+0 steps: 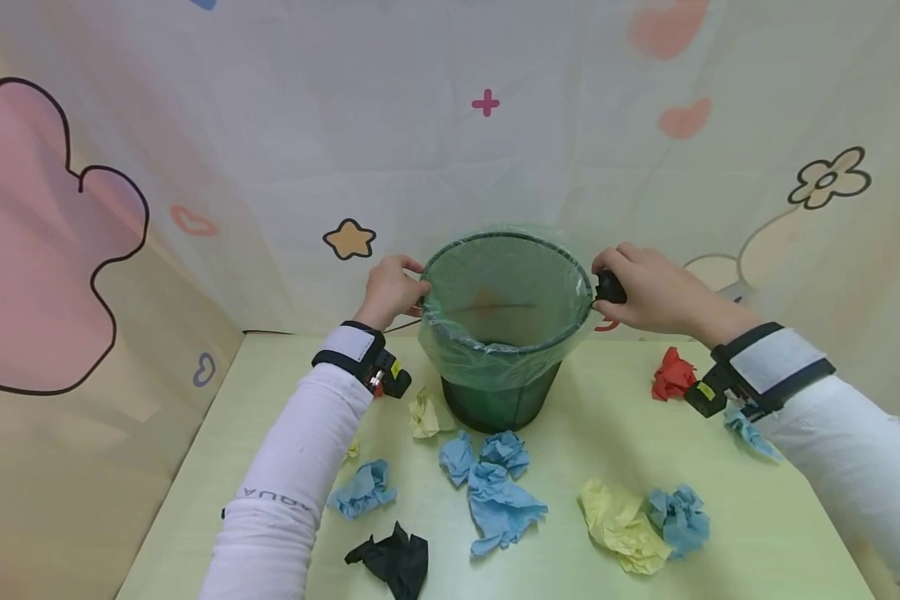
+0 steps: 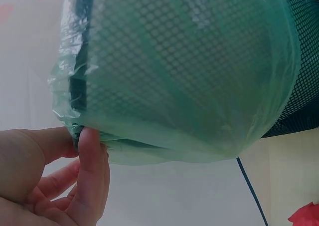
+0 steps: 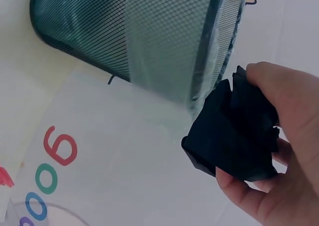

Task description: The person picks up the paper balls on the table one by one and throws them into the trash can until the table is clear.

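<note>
A dark mesh wastebasket (image 1: 498, 408) stands on the table, lined with a thin green plastic bag (image 1: 468, 362) folded over its rim. At the rim's left side, my left hand (image 1: 392, 292) pinches the edge through the bag between thumb and fingers, as the left wrist view shows closely. My right hand (image 1: 656, 290) grips a crumpled black paper ball (image 3: 232, 131) just outside the rim's right side. Through the bag, the inside of the basket looks hazy.
Blue crumpled papers (image 1: 501, 504) lie in front of the basket, with black paper (image 1: 397, 560) nearer me. Yellow paper (image 1: 622, 527) lies front right, red paper (image 1: 673, 375) farther back. A patterned curtain (image 1: 525, 158) hangs close behind the basket.
</note>
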Motion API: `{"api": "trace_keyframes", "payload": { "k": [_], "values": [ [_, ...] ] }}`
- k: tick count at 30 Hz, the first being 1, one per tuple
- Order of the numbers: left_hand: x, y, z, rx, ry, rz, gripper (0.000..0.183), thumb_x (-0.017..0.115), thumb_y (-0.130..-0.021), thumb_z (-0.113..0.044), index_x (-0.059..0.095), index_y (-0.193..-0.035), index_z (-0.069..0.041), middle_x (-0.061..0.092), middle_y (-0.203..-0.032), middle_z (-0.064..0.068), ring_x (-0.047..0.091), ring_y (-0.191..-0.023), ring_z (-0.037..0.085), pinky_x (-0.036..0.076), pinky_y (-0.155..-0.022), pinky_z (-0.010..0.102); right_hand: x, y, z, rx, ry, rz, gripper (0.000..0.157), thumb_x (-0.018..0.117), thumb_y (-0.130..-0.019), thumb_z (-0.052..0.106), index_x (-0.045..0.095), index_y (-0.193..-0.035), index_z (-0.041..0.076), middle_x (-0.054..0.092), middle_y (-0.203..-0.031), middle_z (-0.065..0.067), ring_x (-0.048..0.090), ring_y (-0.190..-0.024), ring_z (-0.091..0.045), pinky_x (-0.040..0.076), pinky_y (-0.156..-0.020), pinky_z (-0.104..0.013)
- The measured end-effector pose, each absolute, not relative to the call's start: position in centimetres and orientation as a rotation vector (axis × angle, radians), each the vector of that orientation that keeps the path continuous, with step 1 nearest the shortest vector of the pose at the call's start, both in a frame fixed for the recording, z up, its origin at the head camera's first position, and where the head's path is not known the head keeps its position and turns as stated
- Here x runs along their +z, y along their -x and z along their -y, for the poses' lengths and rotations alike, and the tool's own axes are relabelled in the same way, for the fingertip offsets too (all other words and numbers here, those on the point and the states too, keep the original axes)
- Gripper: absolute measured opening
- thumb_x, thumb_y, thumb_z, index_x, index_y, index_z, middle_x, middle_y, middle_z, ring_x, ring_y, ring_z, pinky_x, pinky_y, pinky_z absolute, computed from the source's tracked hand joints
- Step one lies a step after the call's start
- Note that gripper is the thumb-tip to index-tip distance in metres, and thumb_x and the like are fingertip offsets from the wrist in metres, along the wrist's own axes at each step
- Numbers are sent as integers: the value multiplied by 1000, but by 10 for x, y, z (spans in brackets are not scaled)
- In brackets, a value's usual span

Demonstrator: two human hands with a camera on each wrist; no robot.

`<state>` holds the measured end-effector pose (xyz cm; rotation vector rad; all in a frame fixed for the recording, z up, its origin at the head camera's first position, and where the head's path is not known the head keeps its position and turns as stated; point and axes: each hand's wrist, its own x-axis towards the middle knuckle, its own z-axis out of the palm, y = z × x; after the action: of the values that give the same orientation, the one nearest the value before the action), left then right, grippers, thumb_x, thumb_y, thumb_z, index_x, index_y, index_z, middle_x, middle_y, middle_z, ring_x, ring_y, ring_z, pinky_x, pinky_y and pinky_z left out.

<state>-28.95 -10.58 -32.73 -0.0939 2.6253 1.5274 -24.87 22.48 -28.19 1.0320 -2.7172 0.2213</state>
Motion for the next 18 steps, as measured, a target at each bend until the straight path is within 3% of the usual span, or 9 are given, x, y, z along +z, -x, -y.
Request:
{"api": "trace_keyframes", "payload": {
  "k": [8, 18],
  "values": [
    [-330, 290, 106, 1539, 90, -2616, 32, 60, -86, -7, 53, -117, -2, 60, -93, 15, 60, -53, 12, 54, -56, 25, -281, 260, -202, 292, -990, 2720, 46, 73, -77, 24, 53, -112, 1, 55, -99, -14, 54, -81, -27, 48, -69, -39],
    [-333, 293, 104, 1541, 67, -2636, 31, 60, -86, -8, 54, -116, -2, 61, -91, 15, 61, -54, 14, 54, -55, 25, -286, 275, -181, 367, -971, 2768, 46, 71, -79, 26, 52, -115, 4, 53, -103, -15, 54, -85, -28, 49, -69, -40]
  ]
}}
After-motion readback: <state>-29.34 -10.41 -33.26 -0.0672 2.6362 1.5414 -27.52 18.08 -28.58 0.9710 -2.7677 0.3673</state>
